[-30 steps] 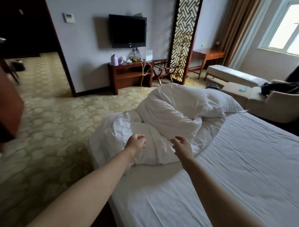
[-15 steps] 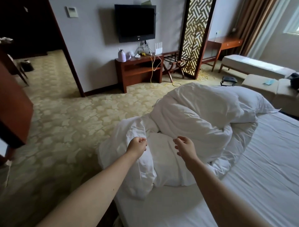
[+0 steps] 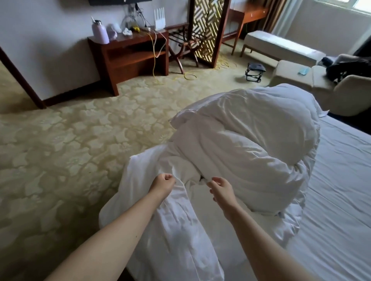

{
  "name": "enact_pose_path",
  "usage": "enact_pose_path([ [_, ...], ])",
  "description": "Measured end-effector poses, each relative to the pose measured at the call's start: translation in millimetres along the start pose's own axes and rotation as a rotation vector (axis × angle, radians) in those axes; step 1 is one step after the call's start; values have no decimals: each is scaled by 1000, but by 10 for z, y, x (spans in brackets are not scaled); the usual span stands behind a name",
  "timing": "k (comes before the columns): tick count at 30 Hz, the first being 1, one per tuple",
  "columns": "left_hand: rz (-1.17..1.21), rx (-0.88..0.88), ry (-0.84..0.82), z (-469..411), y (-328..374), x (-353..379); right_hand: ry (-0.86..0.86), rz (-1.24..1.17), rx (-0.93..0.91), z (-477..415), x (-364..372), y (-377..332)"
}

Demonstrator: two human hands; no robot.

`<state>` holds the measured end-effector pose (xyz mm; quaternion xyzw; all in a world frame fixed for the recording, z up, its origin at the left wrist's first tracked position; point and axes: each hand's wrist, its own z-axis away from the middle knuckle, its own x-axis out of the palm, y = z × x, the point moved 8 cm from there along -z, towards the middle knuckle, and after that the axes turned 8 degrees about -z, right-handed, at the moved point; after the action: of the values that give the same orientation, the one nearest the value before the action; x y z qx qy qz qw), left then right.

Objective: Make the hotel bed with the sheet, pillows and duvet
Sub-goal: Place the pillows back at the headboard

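Pinches duvet [image 3: 251, 144] folds in left grip [image 3: 163, 183] and right grip [image 3: 220, 190], close together over a heap bunched at the bed [image 3: 341, 180] edge and partly hanging off it, and may lose the thin cloth or drag the heap onto the carpet [image 3: 70, 150] if tugging outward.

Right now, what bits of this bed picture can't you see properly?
Head view:
- Pillows: none visible; the bunched white duvet may hide them.
- Black wall television: cut off by the top edge.
- Left hand and right hand: which layer they pinch is lost in folds.
- White bed sheet: runs past the right edge.
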<state>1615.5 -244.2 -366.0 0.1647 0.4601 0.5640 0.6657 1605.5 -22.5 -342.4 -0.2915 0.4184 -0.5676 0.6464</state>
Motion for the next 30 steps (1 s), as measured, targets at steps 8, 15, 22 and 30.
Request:
enact_pose_path([
  [8,-57,-136,-77,-883,-140,111,22,65,27,-832,376,-246],
  [15,-100,-201,-27,-1526,-229,179,-39,232,-10,-1615,689,-436],
  [22,-144,-360,-106,-1832,-458,390,-100,145,164,-2032,923,-141],
  [30,-287,221,-683,-1261,521,1060,-234,10,249,-2056,772,-211],
])
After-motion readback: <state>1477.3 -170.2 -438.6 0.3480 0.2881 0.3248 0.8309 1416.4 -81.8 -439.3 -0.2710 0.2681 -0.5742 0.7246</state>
